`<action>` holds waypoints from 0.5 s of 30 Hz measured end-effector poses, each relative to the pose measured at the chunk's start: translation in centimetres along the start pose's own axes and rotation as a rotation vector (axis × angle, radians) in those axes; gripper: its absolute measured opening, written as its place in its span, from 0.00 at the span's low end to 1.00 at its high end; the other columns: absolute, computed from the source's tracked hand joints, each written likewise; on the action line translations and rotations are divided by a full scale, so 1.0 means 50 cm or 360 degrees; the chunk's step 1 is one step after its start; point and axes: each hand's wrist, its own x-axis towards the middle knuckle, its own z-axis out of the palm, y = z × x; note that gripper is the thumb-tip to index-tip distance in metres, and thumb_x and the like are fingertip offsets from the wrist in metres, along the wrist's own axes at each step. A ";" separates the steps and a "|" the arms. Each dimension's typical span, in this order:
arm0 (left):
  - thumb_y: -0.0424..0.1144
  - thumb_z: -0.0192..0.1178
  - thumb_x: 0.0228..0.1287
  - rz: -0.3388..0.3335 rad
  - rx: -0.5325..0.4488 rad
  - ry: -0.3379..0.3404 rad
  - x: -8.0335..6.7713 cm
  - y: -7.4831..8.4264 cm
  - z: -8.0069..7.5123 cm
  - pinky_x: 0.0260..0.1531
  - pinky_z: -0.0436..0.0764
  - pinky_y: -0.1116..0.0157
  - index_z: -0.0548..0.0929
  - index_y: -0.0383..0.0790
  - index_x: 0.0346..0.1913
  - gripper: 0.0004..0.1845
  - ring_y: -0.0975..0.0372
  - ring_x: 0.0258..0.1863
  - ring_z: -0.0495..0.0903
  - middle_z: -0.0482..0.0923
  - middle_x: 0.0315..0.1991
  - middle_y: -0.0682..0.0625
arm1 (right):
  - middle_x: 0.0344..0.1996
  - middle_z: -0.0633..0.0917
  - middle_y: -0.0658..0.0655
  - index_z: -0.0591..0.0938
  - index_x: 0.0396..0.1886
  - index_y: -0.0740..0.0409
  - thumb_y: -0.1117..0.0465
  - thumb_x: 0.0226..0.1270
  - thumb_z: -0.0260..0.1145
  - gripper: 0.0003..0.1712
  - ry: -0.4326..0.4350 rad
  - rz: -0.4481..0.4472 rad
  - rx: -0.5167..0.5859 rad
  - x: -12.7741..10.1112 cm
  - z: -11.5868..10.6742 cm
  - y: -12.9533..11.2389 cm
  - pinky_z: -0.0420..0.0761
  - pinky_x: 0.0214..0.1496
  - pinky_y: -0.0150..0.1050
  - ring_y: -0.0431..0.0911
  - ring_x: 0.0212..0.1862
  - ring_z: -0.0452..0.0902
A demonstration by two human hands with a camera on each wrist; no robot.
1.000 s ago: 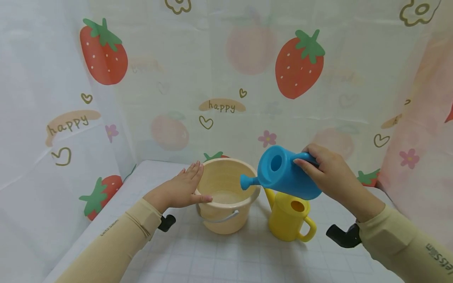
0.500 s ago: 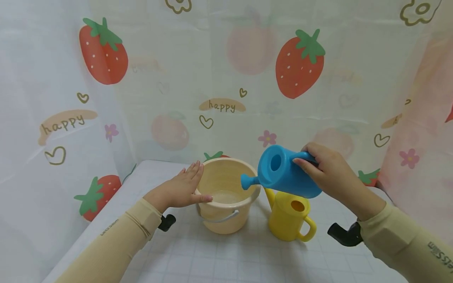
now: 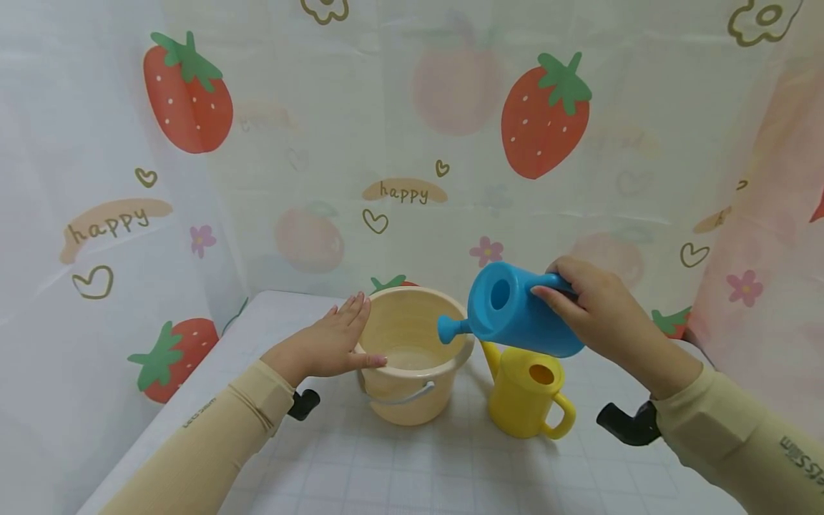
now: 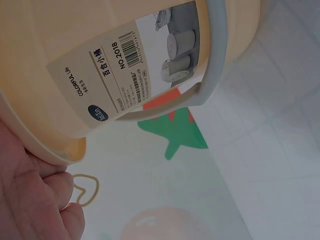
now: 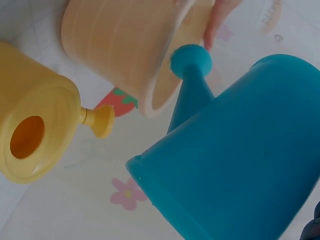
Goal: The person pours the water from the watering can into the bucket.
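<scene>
My right hand (image 3: 595, 315) grips the handle of a blue watering can (image 3: 531, 318), which is held in the air and tilted so its spout points left. The round spout head (image 5: 191, 61) is over the right side of a cream plastic bucket (image 3: 412, 397). No stream of water shows from it. My left hand (image 3: 325, 343) rests on the bucket's left rim, fingers straight and thumb laid along the front rim. In the left wrist view, fingertips (image 4: 72, 220) show right at the rim, beside the labelled wall. The bucket stands upright, its pale handle (image 4: 215, 55) hanging down.
A yellow watering can (image 3: 524, 400) stands on the table right of the bucket, below the blue one, its spout near the bucket. The white gridded table (image 3: 386, 472) is backed by a printed strawberry cloth (image 3: 412, 236). A dark camera mount (image 3: 627, 423) juts from the right wrist.
The right hand has risen slightly, tipping the back of the blue watering can up a little. The left hand and bucket stay put. The cloth at the left has shifted slightly leftward.
</scene>
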 end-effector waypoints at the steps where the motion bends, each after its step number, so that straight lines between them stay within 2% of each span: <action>1: 0.78 0.36 0.50 0.0000 0.0000 0.0000 0.000 0.000 0.000 0.67 0.43 0.51 0.39 0.30 0.70 0.60 0.50 0.71 0.35 0.32 0.71 0.37 | 0.35 0.80 0.59 0.75 0.40 0.61 0.52 0.66 0.58 0.15 0.0000 -0.0001 -0.0002 0.000 0.000 0.000 0.78 0.39 0.58 0.55 0.38 0.78; 15: 0.78 0.35 0.50 0.0003 -0.0002 0.0003 0.000 -0.002 0.002 0.67 0.44 0.51 0.39 0.30 0.70 0.60 0.50 0.71 0.35 0.32 0.71 0.38 | 0.36 0.81 0.59 0.75 0.40 0.60 0.51 0.66 0.58 0.16 -0.0013 -0.0015 -0.0019 0.003 0.000 -0.004 0.78 0.39 0.58 0.55 0.38 0.78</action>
